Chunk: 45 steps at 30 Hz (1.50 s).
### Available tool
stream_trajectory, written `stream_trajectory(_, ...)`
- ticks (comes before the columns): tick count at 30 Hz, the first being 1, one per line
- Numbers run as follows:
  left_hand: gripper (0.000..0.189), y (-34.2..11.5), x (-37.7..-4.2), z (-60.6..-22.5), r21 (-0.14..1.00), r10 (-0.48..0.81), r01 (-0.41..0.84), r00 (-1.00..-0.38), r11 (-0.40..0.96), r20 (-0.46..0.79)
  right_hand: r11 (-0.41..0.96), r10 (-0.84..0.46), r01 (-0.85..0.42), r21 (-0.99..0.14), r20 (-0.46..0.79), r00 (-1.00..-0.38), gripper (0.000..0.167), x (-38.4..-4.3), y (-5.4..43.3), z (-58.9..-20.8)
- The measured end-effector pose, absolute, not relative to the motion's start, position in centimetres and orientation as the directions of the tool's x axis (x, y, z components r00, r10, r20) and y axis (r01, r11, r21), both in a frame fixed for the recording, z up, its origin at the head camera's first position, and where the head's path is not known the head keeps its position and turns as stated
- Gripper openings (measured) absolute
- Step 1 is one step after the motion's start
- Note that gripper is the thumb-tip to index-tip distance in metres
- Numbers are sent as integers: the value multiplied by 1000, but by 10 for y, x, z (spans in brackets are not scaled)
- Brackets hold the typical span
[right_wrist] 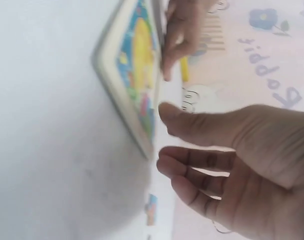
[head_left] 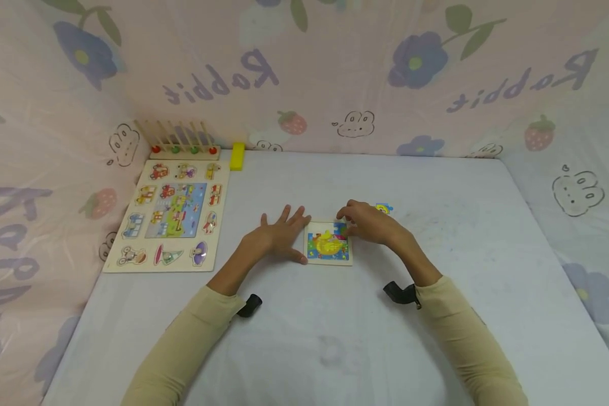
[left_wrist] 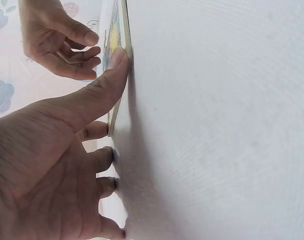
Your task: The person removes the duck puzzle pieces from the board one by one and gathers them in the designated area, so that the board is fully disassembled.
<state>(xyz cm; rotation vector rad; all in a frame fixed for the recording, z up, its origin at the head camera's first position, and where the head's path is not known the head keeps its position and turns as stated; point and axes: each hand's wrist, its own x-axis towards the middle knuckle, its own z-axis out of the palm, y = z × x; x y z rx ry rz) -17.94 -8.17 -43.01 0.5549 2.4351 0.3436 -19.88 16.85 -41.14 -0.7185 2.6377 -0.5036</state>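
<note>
Centrally, one small square jigsaw puzzle [head_left: 328, 243]: pale wooden frame, picture of a yellow duck on blue, a pale area at the picture's upper left; lying flat on the white-covered table [head_left: 304, 344], between the two hands.

Left hand [head_left: 283, 234]: fingers straight and spread, grasping nothing; thumb resting on the frame's near left corner, index finger touching its far left corner, the other fingertips down on the table cover.

Right hand [head_left: 370, 223]: at the frame's far right corner; fingers loosely bent, a gap between thumb and fingertips, nothing visible between them. Whether a fingertip touches the frame cannot be told.

One loose jigsaw piece [head_left: 384, 208], blue and yellow: on the table just beyond the right hand, apart from the frame.

One wooden picture board [head_left: 186, 260]: on the table's left side, well apart from the jigsaw; vehicles, a sailboat and other figures set around a rectangular printed scene.

One wooden peg rack [head_left: 185, 155]: just beyond the board; upright slim rods, red and green beads at their feet.

One yellow block [head_left: 237, 156]: beside the rack, near the table's far edge.

Two beige sleeves [head_left: 198, 332], a black fitting [head_left: 401, 293] at each cuff.

One printed curtain [head_left: 309, 62]: behind and at both sides; flowers, strawberries, rabbit faces, reversed lettering.
</note>
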Motion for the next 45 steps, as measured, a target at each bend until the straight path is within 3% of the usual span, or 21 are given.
stream_trajectory(22,108,-83,-181,-428,360,467,313,-720,879,-513,854,-473,-371,-364,-249,-845,37,-194,154,-422)
stream_trajectory(29,108,-83,-182,-428,360,470,317,-716,878,-516,842,-503,-431,-324,-187,-844,24,-192,153,-426)
stream_trajectory(38,109,-83,-181,-427,363,463,305,-720,880,-517,873,-410,-304,-381,-236,-881,24,-191,154,-427)
stream_trajectory(45,109,-82,-181,-429,363,466,310,-719,879,-516,869,-435,-360,-341,-178,-883,33,-189,153,-427)
